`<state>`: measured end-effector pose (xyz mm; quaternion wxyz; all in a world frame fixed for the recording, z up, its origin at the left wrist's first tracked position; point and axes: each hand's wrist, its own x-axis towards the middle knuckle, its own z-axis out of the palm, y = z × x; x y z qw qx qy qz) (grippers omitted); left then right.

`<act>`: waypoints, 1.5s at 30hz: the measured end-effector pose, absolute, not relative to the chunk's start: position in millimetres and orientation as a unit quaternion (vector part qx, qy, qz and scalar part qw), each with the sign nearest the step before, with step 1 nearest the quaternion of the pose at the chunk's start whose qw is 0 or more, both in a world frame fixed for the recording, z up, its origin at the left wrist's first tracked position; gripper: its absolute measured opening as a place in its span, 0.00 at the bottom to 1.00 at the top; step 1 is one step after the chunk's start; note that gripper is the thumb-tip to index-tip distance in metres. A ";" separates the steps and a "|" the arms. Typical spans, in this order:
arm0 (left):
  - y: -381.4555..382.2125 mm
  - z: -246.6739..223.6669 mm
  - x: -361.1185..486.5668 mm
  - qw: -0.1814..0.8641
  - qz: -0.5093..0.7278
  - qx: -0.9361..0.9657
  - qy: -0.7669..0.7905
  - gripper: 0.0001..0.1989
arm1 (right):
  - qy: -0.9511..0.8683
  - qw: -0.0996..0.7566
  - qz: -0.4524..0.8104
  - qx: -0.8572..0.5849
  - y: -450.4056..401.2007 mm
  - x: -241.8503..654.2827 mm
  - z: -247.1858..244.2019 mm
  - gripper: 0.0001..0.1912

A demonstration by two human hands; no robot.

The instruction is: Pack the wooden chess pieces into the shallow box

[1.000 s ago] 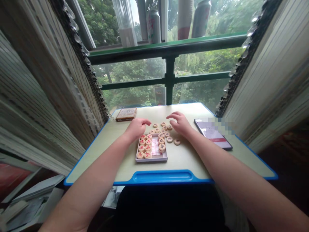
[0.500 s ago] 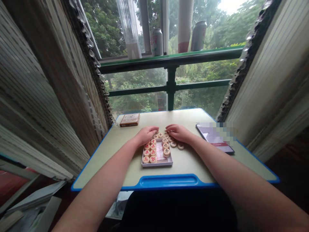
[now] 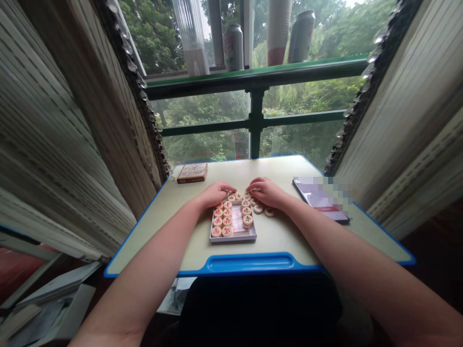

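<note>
A shallow white box (image 3: 233,238) on the table holds round wooden pieces: red-marked ones (image 3: 227,221) in two columns at its left, dark-marked ones (image 3: 247,220) along its right side. Red lines show on its bare floor between them. My left hand (image 3: 216,193) rests at the box's far left corner, fingers reaching toward loose pieces (image 3: 238,196) behind the box. My right hand (image 3: 266,192) lies over more loose pieces beyond the far right corner, its fingers bent down on them. Two loose pieces (image 3: 258,208) lie right of the box. The fingertips of both hands are partly hidden.
A brown flat box (image 3: 192,172) sits at the table's far left. At the right lies a tablet or phone (image 3: 321,201). Cans (image 3: 233,47) and stacked cups (image 3: 278,33) stand on the window ledge. Curtains hang on both sides, and the table (image 3: 162,226) has a blue rim.
The whole view has shifted slightly, so the table and box appear a little higher. Both hands stay around the loose pieces, with only small finger movements.
</note>
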<state>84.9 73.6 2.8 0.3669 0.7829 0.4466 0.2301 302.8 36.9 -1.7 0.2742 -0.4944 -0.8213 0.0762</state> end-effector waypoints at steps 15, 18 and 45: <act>75.6 6.2 82.0 0.456 0.218 0.730 0.460 0.15 | -0.814 0.291 0.118 -0.489 37.3 304.1 -3.1 0.11; 74.4 6.8 82.8 0.470 0.236 0.715 0.461 0.17 | -0.810 0.296 0.122 -0.491 38.0 303.4 -4.5 0.11; 64.8 21.3 72.1 0.508 0.170 0.745 0.398 0.20 | -0.841 0.265 0.052 -0.468 38.4 290.0 -7.0 0.24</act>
